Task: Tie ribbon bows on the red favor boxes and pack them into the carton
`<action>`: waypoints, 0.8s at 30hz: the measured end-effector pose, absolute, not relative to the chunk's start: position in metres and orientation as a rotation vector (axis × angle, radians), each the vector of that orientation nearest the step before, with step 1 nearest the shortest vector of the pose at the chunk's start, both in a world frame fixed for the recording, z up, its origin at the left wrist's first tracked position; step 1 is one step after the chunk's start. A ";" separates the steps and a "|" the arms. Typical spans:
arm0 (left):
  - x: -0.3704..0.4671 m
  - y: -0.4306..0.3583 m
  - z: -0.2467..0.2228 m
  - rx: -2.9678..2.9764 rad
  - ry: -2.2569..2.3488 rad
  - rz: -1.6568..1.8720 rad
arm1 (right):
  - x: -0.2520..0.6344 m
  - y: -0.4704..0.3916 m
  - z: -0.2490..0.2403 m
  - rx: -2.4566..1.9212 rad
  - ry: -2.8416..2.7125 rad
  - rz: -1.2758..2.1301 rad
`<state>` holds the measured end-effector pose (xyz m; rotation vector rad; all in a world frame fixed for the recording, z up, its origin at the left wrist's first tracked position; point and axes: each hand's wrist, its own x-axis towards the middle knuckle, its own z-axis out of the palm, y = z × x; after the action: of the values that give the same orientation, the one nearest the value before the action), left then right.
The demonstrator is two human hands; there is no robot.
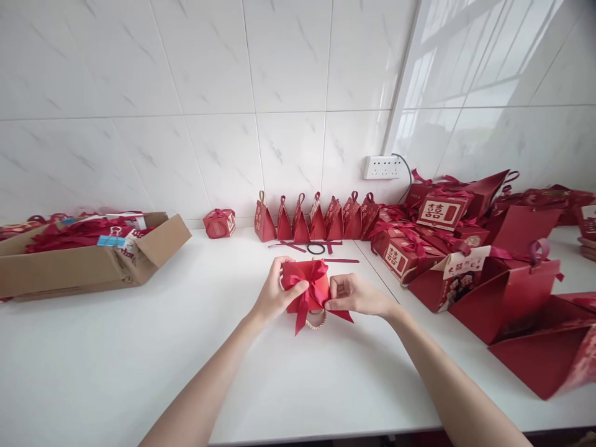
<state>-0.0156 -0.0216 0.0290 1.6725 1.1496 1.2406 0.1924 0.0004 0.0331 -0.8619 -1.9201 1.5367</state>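
Observation:
A small red gift box [294, 273] with a tied red ribbon bow [313, 287] is between my hands above the white table. My left hand [278, 290] grips the box from its left side, thumb pressed on the ribbon near the knot. At the right, my right hand [354, 294] has its fingers curled, thumb and forefinger pinching the ribbon by the box's lower right corner. Two ribbon tails hang toward me. A twisted gold cord handle [316, 320] loops out below the box.
Behind my hands stand several upright red triangular boxes [300, 225], with ribbon strips and a black ring [316, 249] before them. A cardboard box [93, 276] of red ribbons sits left. Red gift boxes [442, 214] pile up right. A power strip [384, 167] is on the wall.

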 end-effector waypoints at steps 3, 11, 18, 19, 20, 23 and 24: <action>-0.017 -0.024 0.032 1.697 1.142 1.149 | 0.192 0.000 0.034 -0.858 -1.929 1.514; -0.024 -0.018 0.041 1.843 1.267 1.169 | 0.196 0.004 0.032 -0.867 -1.959 1.529; -0.020 -0.020 0.041 1.794 1.284 1.196 | 0.197 0.000 0.036 -0.950 -2.062 1.445; -0.019 -0.021 0.041 1.797 1.290 1.201 | 0.197 -0.001 0.036 -0.980 -2.087 1.400; -0.018 -0.022 0.041 1.801 1.296 1.207 | 0.197 -0.002 0.037 -1.004 -2.106 1.353; -0.015 -0.025 0.042 1.787 1.291 1.212 | 0.196 -0.005 0.039 -1.016 -2.105 1.289; -0.014 -0.026 0.041 1.768 1.280 1.197 | 0.195 -0.005 0.039 -1.011 -2.092 1.297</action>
<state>-0.0144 -0.0260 0.0411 1.7680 1.2802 1.1973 0.1951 -0.0053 0.0392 -1.0115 -2.0924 1.2973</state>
